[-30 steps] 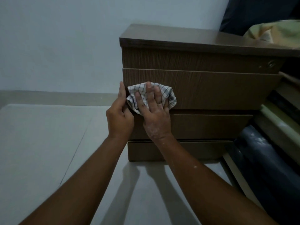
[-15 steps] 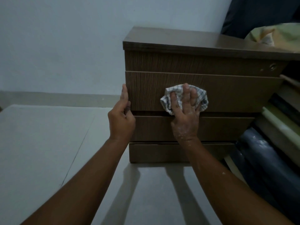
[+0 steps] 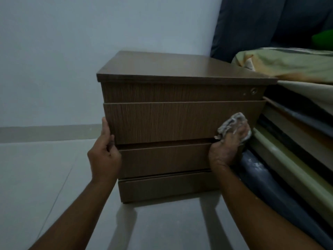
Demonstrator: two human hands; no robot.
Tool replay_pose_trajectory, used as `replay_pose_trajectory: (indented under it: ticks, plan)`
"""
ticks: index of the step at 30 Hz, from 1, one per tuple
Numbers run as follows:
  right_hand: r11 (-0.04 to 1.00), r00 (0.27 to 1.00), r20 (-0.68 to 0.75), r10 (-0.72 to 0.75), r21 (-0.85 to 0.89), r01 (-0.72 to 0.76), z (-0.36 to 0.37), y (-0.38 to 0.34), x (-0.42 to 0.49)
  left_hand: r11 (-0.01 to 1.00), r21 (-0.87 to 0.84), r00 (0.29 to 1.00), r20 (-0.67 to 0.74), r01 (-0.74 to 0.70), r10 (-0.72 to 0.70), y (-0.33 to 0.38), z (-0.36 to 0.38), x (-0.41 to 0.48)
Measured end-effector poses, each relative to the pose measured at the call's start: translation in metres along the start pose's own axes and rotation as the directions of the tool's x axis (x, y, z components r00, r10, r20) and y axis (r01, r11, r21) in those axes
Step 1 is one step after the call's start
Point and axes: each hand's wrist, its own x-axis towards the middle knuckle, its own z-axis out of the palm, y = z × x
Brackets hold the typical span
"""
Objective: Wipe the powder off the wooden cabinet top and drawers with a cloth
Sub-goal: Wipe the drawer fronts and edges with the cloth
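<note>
A dark wooden cabinet (image 3: 176,69) with stacked drawers stands on the floor against a pale wall. Its large upper drawer front (image 3: 162,121) sticks out a little. My right hand (image 3: 228,147), dusted with white powder, presses a bunched checked cloth (image 3: 228,121) against the right end of that drawer front. At the drawer's left edge, my left hand (image 3: 103,154) grips the side, thumb up along the corner. A lower drawer (image 3: 162,159) and the base panel (image 3: 167,188) sit below.
Stacked folded mattresses or bedding (image 3: 295,141) press against the cabinet's right side, with a greenish pillow (image 3: 288,64) on top overlapping the cabinet's corner. A dark rolled item (image 3: 266,179) with powder specks lies at lower right. Pale tiled floor (image 3: 45,177) spreads left.
My right hand has slid the cloth from the left end of the upper drawer front across to its right end. My left hand stays on the left edge. The camera has moved higher.
</note>
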Motion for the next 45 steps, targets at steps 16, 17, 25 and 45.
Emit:
replay_pose_trajectory:
  ticks: [16, 17, 25, 45]
  plan:
    - [0.872, 0.919, 0.144, 0.368, 0.290, -0.394, -0.083, -0.016, 0.028, 0.833, 0.135, 0.824, 0.132, 0.536, -0.551, 0.076, -0.028, -0.004]
    - [0.859, 0.902, 0.165, 0.399, 0.278, -0.431, -0.095, -0.028, 0.028, 0.750, 0.119, 0.732, 0.166, 0.651, -0.661, 0.089, -0.029, -0.013]
    - [0.899, 0.864, 0.428, 0.265, 0.214, -0.382, -0.177, -0.129, 0.125, 0.448, 0.159, 0.286, 0.577, 0.880, -0.765, 0.260, 0.003, 0.062]
    - [0.952, 0.693, 0.654, -0.302, 0.178, 0.247, -0.121, -0.115, 0.278, 0.749, 0.215, 0.480, 0.651, 0.626, -0.588, 0.312, 0.227, 0.215]
